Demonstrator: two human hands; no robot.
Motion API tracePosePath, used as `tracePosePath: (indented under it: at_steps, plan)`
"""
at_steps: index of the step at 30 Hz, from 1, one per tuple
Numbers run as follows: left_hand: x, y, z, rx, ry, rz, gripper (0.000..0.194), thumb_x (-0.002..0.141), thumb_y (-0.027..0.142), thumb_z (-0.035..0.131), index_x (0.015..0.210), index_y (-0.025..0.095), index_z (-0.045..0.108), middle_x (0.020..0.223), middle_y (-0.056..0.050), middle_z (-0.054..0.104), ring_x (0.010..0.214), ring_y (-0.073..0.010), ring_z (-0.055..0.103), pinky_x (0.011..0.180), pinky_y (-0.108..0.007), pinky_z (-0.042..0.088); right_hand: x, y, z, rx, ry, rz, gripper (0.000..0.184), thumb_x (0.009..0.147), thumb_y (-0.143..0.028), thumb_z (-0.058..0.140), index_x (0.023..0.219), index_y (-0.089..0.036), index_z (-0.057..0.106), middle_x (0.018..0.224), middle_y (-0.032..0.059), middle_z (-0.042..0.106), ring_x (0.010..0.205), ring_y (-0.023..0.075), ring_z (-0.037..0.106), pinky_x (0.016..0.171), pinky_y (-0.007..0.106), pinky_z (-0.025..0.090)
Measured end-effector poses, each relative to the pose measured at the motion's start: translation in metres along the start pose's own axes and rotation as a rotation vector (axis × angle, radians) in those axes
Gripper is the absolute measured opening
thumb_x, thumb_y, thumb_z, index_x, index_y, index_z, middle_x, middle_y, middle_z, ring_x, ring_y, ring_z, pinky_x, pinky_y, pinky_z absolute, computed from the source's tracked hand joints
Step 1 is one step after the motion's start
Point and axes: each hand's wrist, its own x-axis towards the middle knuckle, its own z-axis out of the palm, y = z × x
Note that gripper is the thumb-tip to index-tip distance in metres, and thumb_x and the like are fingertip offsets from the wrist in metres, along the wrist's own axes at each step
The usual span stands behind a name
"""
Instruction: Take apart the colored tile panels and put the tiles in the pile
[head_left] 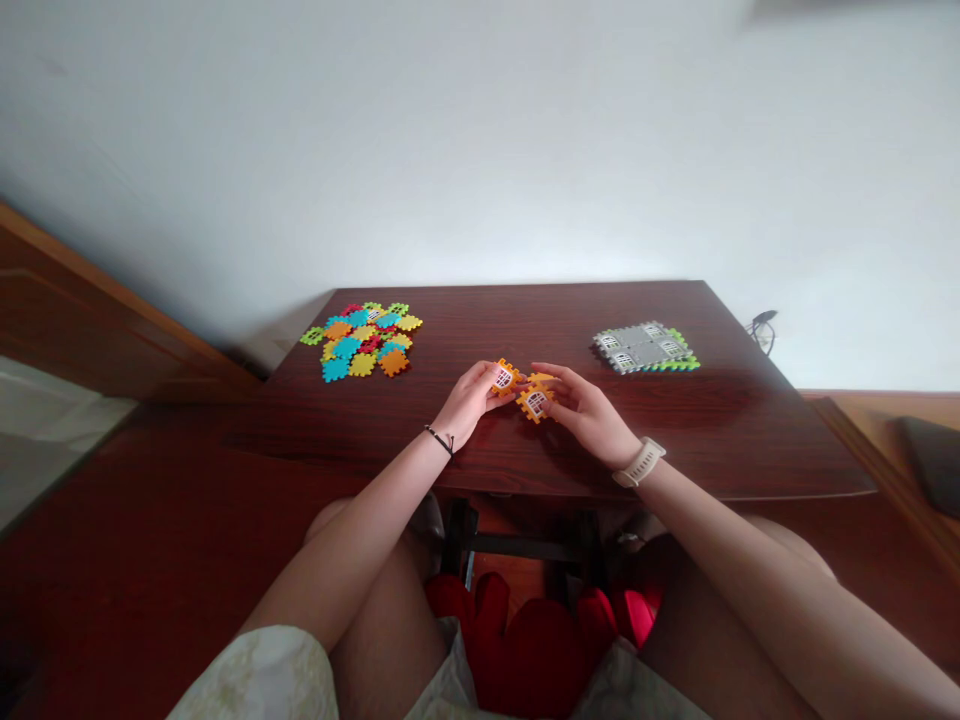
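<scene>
My left hand pinches an orange plastic interlocking tile with a white window panel between fingers and thumb. My right hand grips a second orange window tile, with a yellow piece joined at its top edge. The two tiles sit close together, just above the dark wooden table. Left of my hands lies a loose heap of multicoloured notched tiles. To the right lies a flat grey assembly with white windows and green edge pieces, which neither hand touches.
A black cable lies beyond the table's far right corner. Red slippers sit on the floor below the table, near my knees. A dark flat object rests on a wooden surface at far right.
</scene>
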Motion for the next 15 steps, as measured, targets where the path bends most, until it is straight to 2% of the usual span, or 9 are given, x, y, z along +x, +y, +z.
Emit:
tracePosePath:
  at_steps: [4, 6, 8, 12, 15]
  plan:
    - [0.002, 0.003, -0.004, 0.081, 0.032, 0.008, 0.045, 0.089, 0.058, 0.084, 0.099, 0.018, 0.066, 0.111, -0.008, 0.077, 0.106, -0.0224, 0.077, 0.102, -0.041, 0.063, -0.001, -0.001, 0.0, 0.004, 0.006, 0.013, 0.056, 0.097, -0.037, 0.075, 0.15, -0.029, 0.059, 0.135, 0.0084, 0.077, 0.122, 0.0275, 0.075, 0.113, 0.049, 0.06]
    - [0.004, 0.007, -0.01, 0.216, 0.081, 0.081, 0.042, 0.09, 0.058, 0.082, 0.099, 0.019, 0.068, 0.108, -0.007, 0.076, 0.105, -0.023, 0.075, 0.094, -0.039, 0.064, -0.001, -0.002, -0.001, -0.002, 0.01, 0.024, 0.057, 0.097, -0.038, 0.076, 0.15, -0.029, 0.059, 0.134, 0.0084, 0.077, 0.12, 0.0275, 0.076, 0.112, 0.05, 0.06]
    - [0.006, 0.012, -0.021, 0.44, 0.151, 0.22, 0.036, 0.093, 0.055, 0.078, 0.1, 0.02, 0.072, 0.106, -0.006, 0.076, 0.103, -0.0232, 0.074, 0.09, -0.037, 0.063, -0.001, -0.002, -0.001, -0.006, 0.016, 0.034, 0.057, 0.097, -0.039, 0.076, 0.15, -0.029, 0.059, 0.132, 0.0084, 0.078, 0.119, 0.0278, 0.076, 0.112, 0.051, 0.06]
    - [0.013, 0.033, -0.061, 0.857, 0.323, 0.502, 0.027, 0.1, 0.046, 0.069, 0.101, 0.02, 0.076, 0.108, -0.008, 0.078, 0.102, -0.0232, 0.072, 0.093, -0.035, 0.057, -0.001, -0.002, -0.003, -0.016, 0.017, 0.057, 0.058, 0.096, -0.04, 0.077, 0.15, -0.029, 0.06, 0.133, 0.009, 0.078, 0.122, 0.0298, 0.075, 0.114, 0.053, 0.059]
    - [0.014, 0.056, -0.103, 1.15, 0.497, 0.563, 0.022, 0.105, 0.037, 0.063, 0.099, 0.02, 0.077, 0.106, -0.008, 0.076, 0.102, -0.0227, 0.069, 0.095, -0.035, 0.054, -0.003, -0.003, -0.004, -0.008, 0.015, 0.073, 0.058, 0.095, -0.041, 0.078, 0.148, -0.029, 0.06, 0.134, 0.0092, 0.077, 0.124, 0.0301, 0.075, 0.114, 0.053, 0.058]
